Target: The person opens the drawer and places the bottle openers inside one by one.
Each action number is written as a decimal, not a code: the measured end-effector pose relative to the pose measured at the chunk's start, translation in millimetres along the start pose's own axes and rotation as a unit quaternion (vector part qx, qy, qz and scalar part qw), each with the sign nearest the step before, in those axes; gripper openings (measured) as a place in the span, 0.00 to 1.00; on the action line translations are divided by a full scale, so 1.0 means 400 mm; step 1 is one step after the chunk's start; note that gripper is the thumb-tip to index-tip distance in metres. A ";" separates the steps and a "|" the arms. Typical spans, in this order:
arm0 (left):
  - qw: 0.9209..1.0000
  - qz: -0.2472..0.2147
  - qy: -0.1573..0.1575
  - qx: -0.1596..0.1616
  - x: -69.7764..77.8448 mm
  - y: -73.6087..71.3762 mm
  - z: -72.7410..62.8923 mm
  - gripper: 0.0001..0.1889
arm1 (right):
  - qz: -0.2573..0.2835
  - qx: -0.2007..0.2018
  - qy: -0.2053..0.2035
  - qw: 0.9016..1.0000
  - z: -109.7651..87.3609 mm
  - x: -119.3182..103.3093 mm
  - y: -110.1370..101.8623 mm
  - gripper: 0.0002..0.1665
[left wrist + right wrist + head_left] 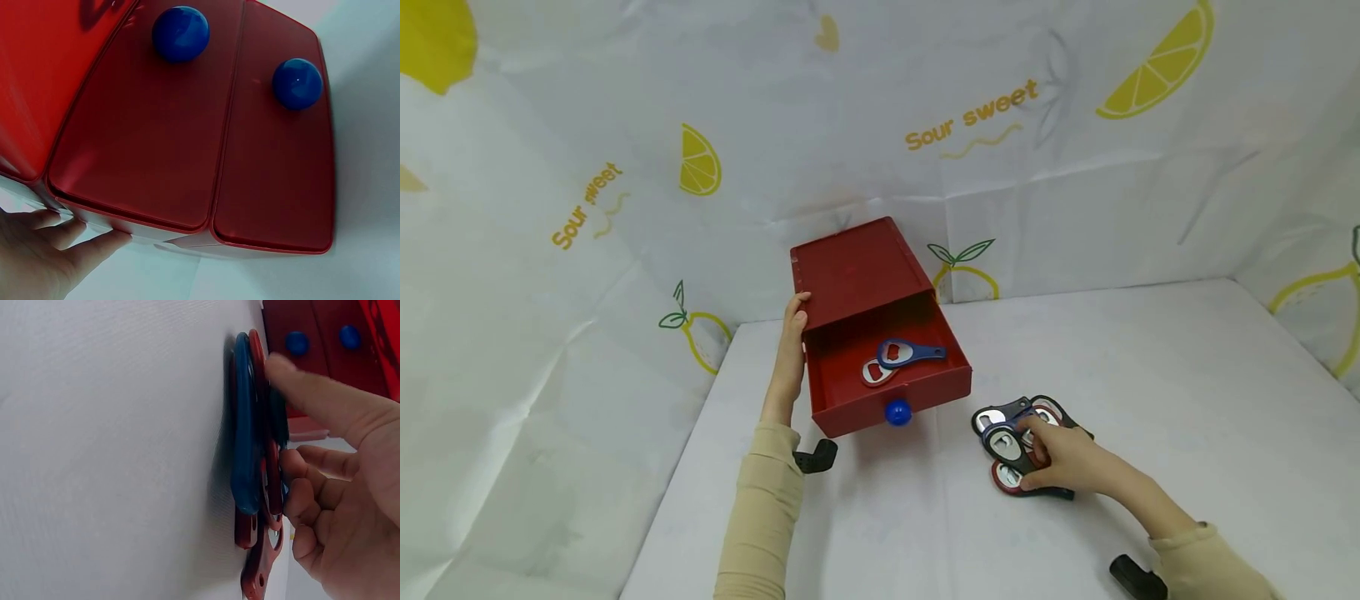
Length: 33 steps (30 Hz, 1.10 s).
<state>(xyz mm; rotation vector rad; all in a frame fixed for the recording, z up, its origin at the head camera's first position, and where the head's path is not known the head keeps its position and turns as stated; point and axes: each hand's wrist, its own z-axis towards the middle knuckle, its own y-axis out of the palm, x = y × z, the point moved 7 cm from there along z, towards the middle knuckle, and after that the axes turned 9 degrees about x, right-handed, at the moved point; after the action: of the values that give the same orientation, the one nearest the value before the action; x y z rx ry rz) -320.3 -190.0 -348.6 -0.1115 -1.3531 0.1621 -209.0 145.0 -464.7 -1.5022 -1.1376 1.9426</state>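
Note:
A red drawer box (857,271) has its top drawer (850,421) pulled out. Inside that drawer lie a blue bottle opener (925,353) and a partly covered red one (874,375). Against the box's left side rests my left hand (786,354); its extended fingers touch the wall in the left wrist view. My right hand (1071,457) is over a pile of bottle openers (1003,443) with black, red and blue rims. In the right wrist view its thumb and fingers are apart at the pile, beside a blue opener (245,437). No opener appears lifted.
Below the pulled-out drawer, the left wrist view shows two closed drawer fronts (144,125) with blue knobs (297,84). The white table (1187,375) meets a lemon-print cloth (850,100) behind and at the sides. Black wrist devices (817,457) sit by both sleeves.

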 end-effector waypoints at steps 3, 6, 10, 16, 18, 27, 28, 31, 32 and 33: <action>1.000 -0.001 0.000 0.000 -0.001 0.000 0.001 0.25 | 0.005 0.010 -0.005 1.000 -0.001 0.000 -0.007 0.35; 1.000 -0.006 0.004 -0.001 0.000 0.001 0.002 0.25 | -0.001 0.022 -0.009 1.000 0.001 0.004 -0.017 0.27; 1.000 -0.006 0.009 -0.002 0.002 0.001 0.004 0.25 | -0.023 0.035 -0.011 0.999 0.004 0.009 -0.023 0.19; 1.000 -0.004 0.012 -0.003 0.001 0.001 0.007 0.25 | -0.032 0.048 -0.029 0.998 0.006 0.007 -0.027 0.12; 1.000 -0.007 0.012 -0.004 -0.001 0.001 0.007 0.25 | -0.031 0.047 -0.035 0.998 0.005 0.008 -0.028 0.11; 1.000 -0.007 0.008 -0.003 -0.006 -0.001 0.006 0.25 | -0.021 0.060 -0.052 0.997 -0.001 0.001 -0.066 0.12; 1.000 -0.006 0.007 -0.002 -0.007 -0.001 0.006 0.25 | -0.016 0.065 -0.050 0.996 -0.001 -0.001 -0.074 0.12; 1.000 -0.003 0.005 -0.002 -0.008 -0.002 0.004 0.25 | 0.003 0.083 -0.049 0.995 -0.001 -0.008 -0.102 0.12; 1.000 -0.003 0.004 -0.001 -0.008 -0.002 0.004 0.25 | 0.010 0.090 -0.049 0.995 -0.001 -0.010 -0.111 0.12; 1.000 -0.003 0.004 -0.001 -0.008 -0.003 0.003 0.25 | 0.015 0.099 -0.051 0.994 -0.002 -0.014 -0.122 0.13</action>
<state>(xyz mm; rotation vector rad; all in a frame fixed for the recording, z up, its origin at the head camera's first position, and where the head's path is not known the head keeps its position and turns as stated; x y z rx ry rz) -322.2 -191.6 -351.1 -0.1101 -1.3458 0.1555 -213.5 168.9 -422.2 -1.3361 -0.9367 2.1046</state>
